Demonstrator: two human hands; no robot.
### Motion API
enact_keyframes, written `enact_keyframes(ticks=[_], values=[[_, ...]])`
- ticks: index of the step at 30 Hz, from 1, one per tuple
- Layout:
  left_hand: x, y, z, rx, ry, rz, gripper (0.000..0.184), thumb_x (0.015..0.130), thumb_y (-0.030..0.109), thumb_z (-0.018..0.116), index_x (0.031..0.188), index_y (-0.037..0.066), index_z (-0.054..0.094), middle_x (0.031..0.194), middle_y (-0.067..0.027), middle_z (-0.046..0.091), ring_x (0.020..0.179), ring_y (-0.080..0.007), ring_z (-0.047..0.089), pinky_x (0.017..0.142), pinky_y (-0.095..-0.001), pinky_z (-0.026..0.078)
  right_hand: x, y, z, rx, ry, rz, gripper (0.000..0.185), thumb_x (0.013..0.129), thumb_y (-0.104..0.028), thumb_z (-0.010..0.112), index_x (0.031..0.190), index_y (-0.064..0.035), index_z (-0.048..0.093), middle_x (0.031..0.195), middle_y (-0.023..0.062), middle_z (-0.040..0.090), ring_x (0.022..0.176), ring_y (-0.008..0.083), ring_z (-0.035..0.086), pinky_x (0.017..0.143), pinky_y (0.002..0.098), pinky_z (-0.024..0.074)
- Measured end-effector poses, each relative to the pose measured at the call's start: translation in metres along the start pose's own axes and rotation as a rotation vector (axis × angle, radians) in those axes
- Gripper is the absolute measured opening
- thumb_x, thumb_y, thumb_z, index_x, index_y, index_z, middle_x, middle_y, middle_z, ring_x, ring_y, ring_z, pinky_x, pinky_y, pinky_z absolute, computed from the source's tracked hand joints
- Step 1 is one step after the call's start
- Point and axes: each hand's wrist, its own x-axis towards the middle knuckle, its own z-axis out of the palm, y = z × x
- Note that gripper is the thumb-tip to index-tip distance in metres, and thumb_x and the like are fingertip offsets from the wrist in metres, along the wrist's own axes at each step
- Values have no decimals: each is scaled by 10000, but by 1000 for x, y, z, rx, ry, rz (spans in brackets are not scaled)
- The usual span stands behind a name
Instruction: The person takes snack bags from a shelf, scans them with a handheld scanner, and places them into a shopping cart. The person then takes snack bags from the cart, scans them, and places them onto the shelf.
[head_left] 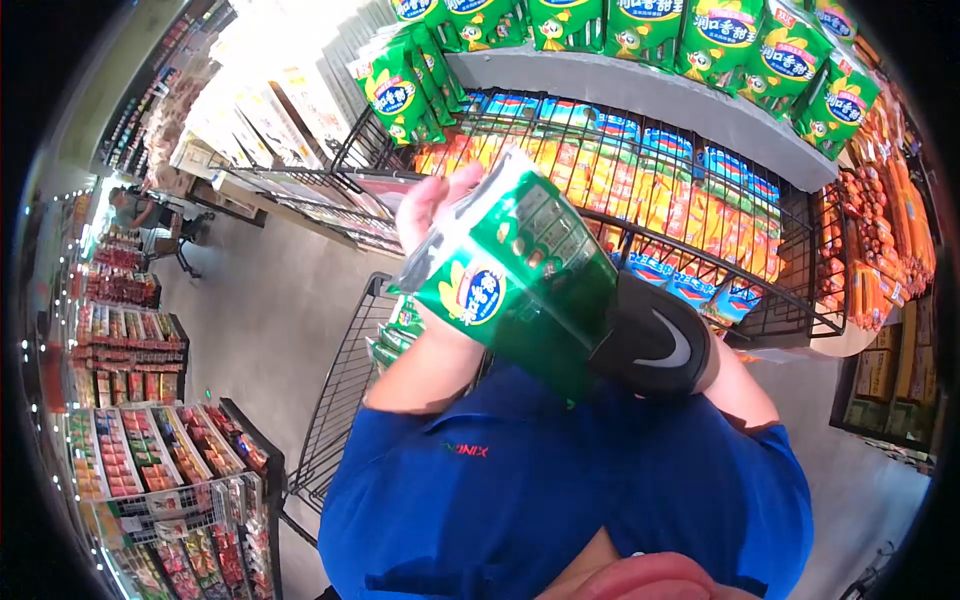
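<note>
My left hand point(424, 212) is closed on the upper left edge of a green snack bag point(472, 292). The bag is glossy, with yellow corn and a blue-and-white round logo, and it is tilted in front of my chest. Behind the bag's lower right part ends my right forearm, which wears a black wristband point(655, 345) with a grey swoosh. The bag hides my right hand, so its fingers do not show. More green bags point(400, 325) lie below my left forearm in a wire cart point(340, 390).
Ahead, a black wire basket point(690, 250) holds orange-and-blue packets point(600, 170). Above it, a grey shelf point(640, 85) bears a row of similar green bags point(645, 30). Orange sausage-like packs point(870, 220) are at right. Snack racks point(165, 450) and a distant person point(130, 210) are at left.
</note>
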Motion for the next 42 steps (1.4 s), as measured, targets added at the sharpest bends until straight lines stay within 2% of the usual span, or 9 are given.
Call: enact_keyframes(ticks=[1, 4, 7, 9, 13, 16, 20, 25, 42], values=[[-19, 6, 31, 114, 112, -18, 486, 907, 240, 529, 1307, 63, 316, 1279, -166, 439, 1163, -324, 477, 947, -474, 447, -2, 1, -2, -61, 2, -2, 708, 710, -220, 749, 1316, -30, 438, 1327, 122, 476, 1219, 232, 461, 1046, 351, 309], [-49, -13, 26, 157, 18, -1, 542, 923, 314, 498, 1349, 43, 301, 1324, -153, 418, 1204, -296, 451, 971, -454, 415, -3, 6, -8, -155, 26, -15, 728, 719, -222, 753, 1335, -26, 419, 1344, 123, 467, 1237, 232, 450, 1060, 351, 295], [-67, -14, 10, 416, -93, -327, 577, 915, 307, 524, 1362, 9, 311, 1333, -142, 426, 1214, -259, 443, 990, -405, 383, -3, 10, -7, -125, 70, -112, 777, 719, -160, 758, 1369, -25, 356, 1352, 123, 454, 1239, 204, 440, 1064, 342, 288], [-65, -16, 14, 1085, -282, -457, 516, 896, 219, 545, 1320, -19, 373, 1283, -132, 475, 1196, -230, 456, 1000, -373, 358, -3, 4, -1, 342, 158, 98, 810, 697, -126, 776, 1375, -28, 343, 1357, 119, 442, 1248, 195, 423, 1071, 346, 277], [-60, -20, 15, 374, 21, -438, 463, 870, 71, 500, 1305, -34, 377, 1256, -144, 497, 1178, -246, 475, 1004, -384, 366, -8, 13, 5, 568, 245, 155, 815, 680, -115, 781, 1367, -31, 352, 1394, 109, 392, 1267, 190, 400, 1067, 350, 284], [-52, -16, 15, 326, 17, -280, 465, 874, 129, 519, 1281, -51, 383, 1220, -187, 517, 1102, -323, 539, 925, -464, 454, -16, 13, 5, 491, 413, 133, 799, 681, -115, 766, 1363, -31, 359, 1363, 112, 433, 1252, 198, 423, 1056, 352, 303], [-47, -12, 7, 226, 78, -278, 470, 866, 149, 539, 1263, -58, 397, 1185, -202, 537, 1052, -352, 567, 876, -485, 485, -27, 9, -10, 98, 161, 179, 763, 670, -89, 742, 1340, -18, 382, 1281, 120, 517, 1202, 213, 479, 1022, 352, 349], [-50, -18, 8, 288, 76, -258, 466, 851, 127, 549, 1260, -50, 414, 1203, -186, 540, 1106, -324, 544, 938, -455, 449, -27, 11, 2, 413, 295, 276, 718, 688, -74, 754, 1310, 7, 406, 1256, 118, 528, 1163, 173, 490, 1002, 341, 355], [-76, 6, -3, 297, 188, -310, 582, 822, 199, 593, 1318, -17, 380, 1282, -174, 497, 1190, -318, 484, 1028, -446, 353, 12, 10, 8, 149, 80, 403, 727, 613, -87, 762, 1273, -17, 464, 1215, 116, 561, 1134, 204, 523, 983, 340, 378]])
